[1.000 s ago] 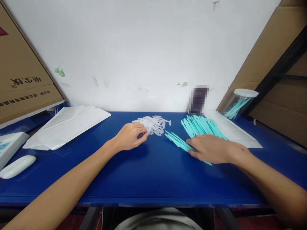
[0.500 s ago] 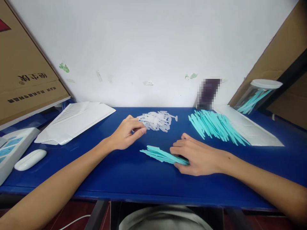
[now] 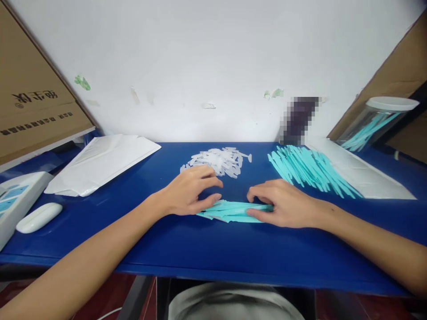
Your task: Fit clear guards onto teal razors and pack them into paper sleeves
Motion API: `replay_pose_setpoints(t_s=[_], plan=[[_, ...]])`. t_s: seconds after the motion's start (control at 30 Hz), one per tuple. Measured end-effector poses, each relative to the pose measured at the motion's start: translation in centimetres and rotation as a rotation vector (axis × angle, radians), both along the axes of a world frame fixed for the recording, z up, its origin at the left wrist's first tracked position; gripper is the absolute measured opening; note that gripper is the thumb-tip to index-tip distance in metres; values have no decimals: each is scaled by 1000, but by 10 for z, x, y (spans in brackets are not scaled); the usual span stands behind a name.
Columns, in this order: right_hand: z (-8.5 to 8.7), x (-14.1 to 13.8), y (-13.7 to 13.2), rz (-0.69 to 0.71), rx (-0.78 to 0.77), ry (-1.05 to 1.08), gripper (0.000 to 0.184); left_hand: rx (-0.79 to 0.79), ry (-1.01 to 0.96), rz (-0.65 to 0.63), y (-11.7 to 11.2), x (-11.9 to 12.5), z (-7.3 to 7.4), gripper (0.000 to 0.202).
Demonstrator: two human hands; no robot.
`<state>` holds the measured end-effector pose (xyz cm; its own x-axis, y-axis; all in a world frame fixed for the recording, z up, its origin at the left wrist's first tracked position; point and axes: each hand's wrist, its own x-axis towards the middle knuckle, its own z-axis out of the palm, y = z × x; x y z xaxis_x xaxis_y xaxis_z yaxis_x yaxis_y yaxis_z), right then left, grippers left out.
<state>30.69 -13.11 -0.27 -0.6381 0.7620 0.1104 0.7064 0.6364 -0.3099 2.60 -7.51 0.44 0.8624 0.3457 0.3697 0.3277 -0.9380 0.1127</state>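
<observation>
A small bundle of teal plastic sticks [image 3: 233,210] lies on the blue table [image 3: 213,249] in front of me. My left hand [image 3: 191,191] grips its left end with curled fingers. My right hand [image 3: 280,204] pinches its right end. Behind the hands lies a heap of small white plastic pieces [image 3: 218,161]. A larger spread of teal sticks [image 3: 310,169] lies to the right, partly on a white sheet [image 3: 363,175].
A clear jar with a white lid [image 3: 376,122] holds more teal sticks at the far right. A white plastic bag [image 3: 100,162] lies at the left. A white oval object [image 3: 38,217] and a white box [image 3: 13,200] sit near the left edge. Cardboard boxes [image 3: 33,102] flank both sides.
My right hand drew a bundle of teal sticks from the big pile toward the table's middle. My left hand left the white pieces and took the bundle's left end.
</observation>
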Motion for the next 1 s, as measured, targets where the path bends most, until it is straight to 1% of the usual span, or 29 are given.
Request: replay_pose_setpoints(t_s=[0.13, 0.2, 0.27, 0.33, 0.4, 0.5, 0.63, 0.83, 1.0], plan=[[-10, 4, 1, -111, 99, 211, 31, -61, 56, -23, -6, 6, -2, 33], [-13, 8, 0, -88, 141, 356, 28, -96, 89, -28, -7, 7, -3, 33], [-12, 10, -2, -36, 196, 443, 21, -127, 115, -35, -8, 7, -3, 35], [-9, 10, -4, 22, 247, 409, 16, -149, 132, -40, -9, 8, -4, 36], [-6, 8, -6, 76, 272, 300, 14, -153, 145, -43, -10, 9, -6, 37], [-3, 2, -9, 178, 260, 182, 15, -129, 149, -39, -11, 12, -10, 34], [-7, -4, -14, 256, 268, 101, 18, -102, 133, -28, -10, 14, -13, 31], [-9, -5, -16, 297, 298, 47, 26, -128, 121, -4, -9, 15, -13, 31], [-7, -3, -14, 246, 264, 64, 30, -132, 131, 0, -9, 14, -12, 38]])
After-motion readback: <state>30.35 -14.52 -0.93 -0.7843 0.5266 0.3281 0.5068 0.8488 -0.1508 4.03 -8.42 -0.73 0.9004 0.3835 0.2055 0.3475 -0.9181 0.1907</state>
